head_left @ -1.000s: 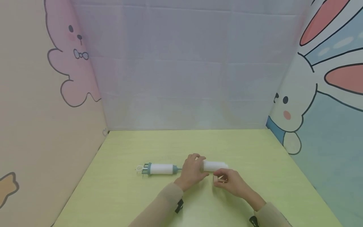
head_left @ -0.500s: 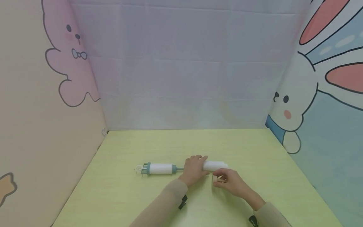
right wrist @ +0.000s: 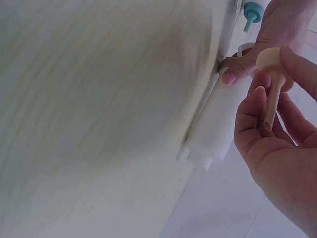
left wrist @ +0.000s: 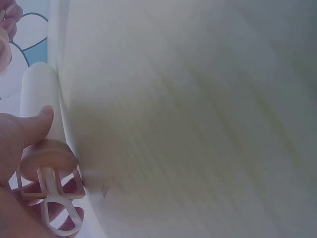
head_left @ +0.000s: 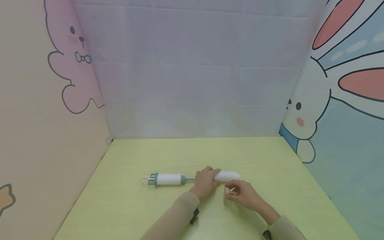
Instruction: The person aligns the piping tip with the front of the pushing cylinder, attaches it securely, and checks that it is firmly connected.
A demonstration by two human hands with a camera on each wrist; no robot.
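the table looks like smooth matt laminate with a faint pale-green wood grain. the white roller looks like soft matt foam. the beige plug and teal-ended roller look like smooth plastic.

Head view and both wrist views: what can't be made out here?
- Head view: the beige piece in the right hand is too small to identify.
- Head view: the left hand covers the near end of the white roller.
- Left wrist view: a blurred green table fills the frame; the roller's far end is cut off.
- Right wrist view: the teal-ended roller is cropped at the top edge.
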